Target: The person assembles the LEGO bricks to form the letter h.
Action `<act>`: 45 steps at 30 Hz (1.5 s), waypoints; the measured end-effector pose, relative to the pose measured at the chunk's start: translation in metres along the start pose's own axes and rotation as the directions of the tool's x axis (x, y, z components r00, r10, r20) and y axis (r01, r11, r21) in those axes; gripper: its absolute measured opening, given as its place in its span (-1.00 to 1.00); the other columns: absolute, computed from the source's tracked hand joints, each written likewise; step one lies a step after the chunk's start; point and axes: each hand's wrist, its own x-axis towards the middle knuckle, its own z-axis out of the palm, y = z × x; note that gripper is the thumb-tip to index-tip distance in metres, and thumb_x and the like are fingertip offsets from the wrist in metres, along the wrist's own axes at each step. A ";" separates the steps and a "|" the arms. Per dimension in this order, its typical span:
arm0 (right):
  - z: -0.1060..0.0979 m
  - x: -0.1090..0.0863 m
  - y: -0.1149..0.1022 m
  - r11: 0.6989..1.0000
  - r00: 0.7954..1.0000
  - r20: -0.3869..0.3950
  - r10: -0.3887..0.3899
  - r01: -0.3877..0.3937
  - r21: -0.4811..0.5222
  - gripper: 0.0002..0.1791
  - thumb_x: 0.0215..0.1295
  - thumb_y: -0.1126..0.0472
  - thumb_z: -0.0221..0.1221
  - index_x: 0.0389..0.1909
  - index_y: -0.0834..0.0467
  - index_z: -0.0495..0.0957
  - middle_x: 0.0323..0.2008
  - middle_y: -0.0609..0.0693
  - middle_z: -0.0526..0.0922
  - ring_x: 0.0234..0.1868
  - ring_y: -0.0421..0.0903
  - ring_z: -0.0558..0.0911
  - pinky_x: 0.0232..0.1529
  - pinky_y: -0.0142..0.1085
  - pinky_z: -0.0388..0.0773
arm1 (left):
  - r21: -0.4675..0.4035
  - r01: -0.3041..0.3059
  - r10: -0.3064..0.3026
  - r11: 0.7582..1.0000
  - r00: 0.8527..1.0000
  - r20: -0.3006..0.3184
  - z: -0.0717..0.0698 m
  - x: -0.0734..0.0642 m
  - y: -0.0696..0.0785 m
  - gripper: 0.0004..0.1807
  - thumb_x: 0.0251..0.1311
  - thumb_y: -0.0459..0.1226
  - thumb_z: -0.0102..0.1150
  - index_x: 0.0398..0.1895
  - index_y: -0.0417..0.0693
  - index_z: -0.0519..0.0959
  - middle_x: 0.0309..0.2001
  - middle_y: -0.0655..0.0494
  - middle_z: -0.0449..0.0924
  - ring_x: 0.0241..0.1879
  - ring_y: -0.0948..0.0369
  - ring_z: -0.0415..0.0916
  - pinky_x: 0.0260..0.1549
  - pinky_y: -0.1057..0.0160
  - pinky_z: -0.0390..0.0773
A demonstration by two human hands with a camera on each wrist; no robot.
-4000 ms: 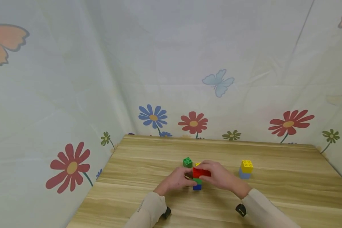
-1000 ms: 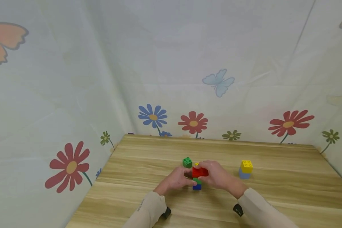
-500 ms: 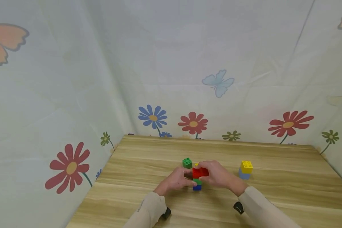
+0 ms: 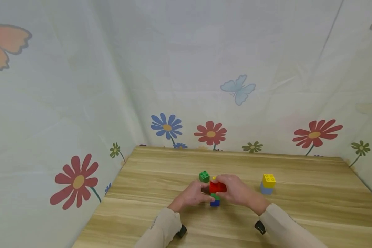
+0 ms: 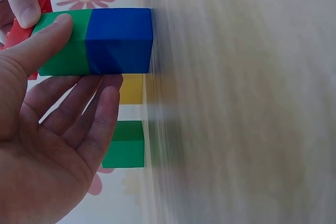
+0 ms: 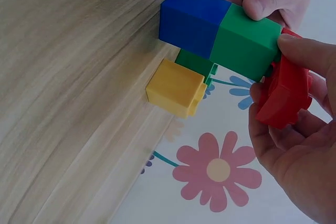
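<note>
Little differs over the last second; against four seconds ago, the right hand [image 4: 235, 191] has its wrist slightly nearer the left hand [image 4: 189, 196], and less of the red block [image 6: 286, 94] shows. The left pinches the green block [image 6: 247, 41], joined to the blue block [image 6: 191, 20] below; the right pinches the red one, tilted against the green top. Fitting it seems unfinished. Table [image 4: 161, 162] contact is unclear.
</note>
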 end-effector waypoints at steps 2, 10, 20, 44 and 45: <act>-0.001 0.000 0.000 1.000 1.000 0.006 -0.009 0.009 0.011 -0.64 0.08 0.22 0.38 -0.09 0.08 0.53 -0.18 -0.13 0.60 -0.22 -0.18 0.52 -0.17 -0.28 0.57 | -0.003 0.000 0.000 1.000 1.000 0.002 0.000 0.000 -0.001 -0.72 0.04 -0.13 0.39 -0.14 0.13 0.66 -0.24 0.38 0.62 -0.24 0.39 0.51 -0.16 0.34 0.51; -0.007 0.001 0.002 0.998 0.999 0.049 0.007 -0.010 0.058 -0.66 0.10 0.25 0.36 -0.09 0.08 0.54 -0.18 -0.13 0.60 -0.23 -0.17 0.52 -0.16 -0.30 0.55 | -0.013 -0.002 0.003 1.000 1.000 0.013 0.000 0.000 0.000 -0.69 0.05 -0.14 0.38 -0.10 0.13 0.65 -0.20 0.36 0.63 -0.22 0.39 0.52 -0.12 0.32 0.51; -0.005 0.000 -0.003 0.999 0.999 0.043 0.031 -0.033 0.040 -0.64 0.09 0.26 0.36 -0.06 0.10 0.56 -0.17 -0.11 0.62 -0.23 -0.17 0.54 -0.15 -0.27 0.57 | -0.017 0.013 -0.012 1.000 1.000 0.015 0.000 0.000 0.001 -0.71 0.05 -0.15 0.38 -0.11 0.14 0.65 -0.21 0.37 0.63 -0.22 0.39 0.52 -0.11 0.31 0.51; -0.003 -0.006 -0.003 0.998 0.997 0.041 0.064 -0.065 0.022 -0.62 0.09 0.24 0.36 -0.03 0.11 0.56 -0.14 -0.08 0.63 -0.19 -0.13 0.56 -0.14 -0.24 0.58 | 0.017 -0.016 0.015 1.000 1.000 0.011 0.001 0.001 0.001 -0.71 0.04 -0.13 0.38 -0.13 0.13 0.66 -0.20 0.37 0.62 -0.20 0.39 0.51 -0.10 0.29 0.50; -0.003 -0.006 -0.003 0.998 0.997 0.037 0.062 -0.063 0.023 -0.62 0.09 0.24 0.36 -0.03 0.11 0.56 -0.15 -0.08 0.63 -0.20 -0.13 0.56 -0.14 -0.24 0.58 | 0.015 -0.013 0.013 1.000 1.000 0.013 0.001 0.001 0.001 -0.71 0.04 -0.14 0.38 -0.12 0.14 0.66 -0.20 0.37 0.62 -0.20 0.39 0.51 -0.10 0.29 0.50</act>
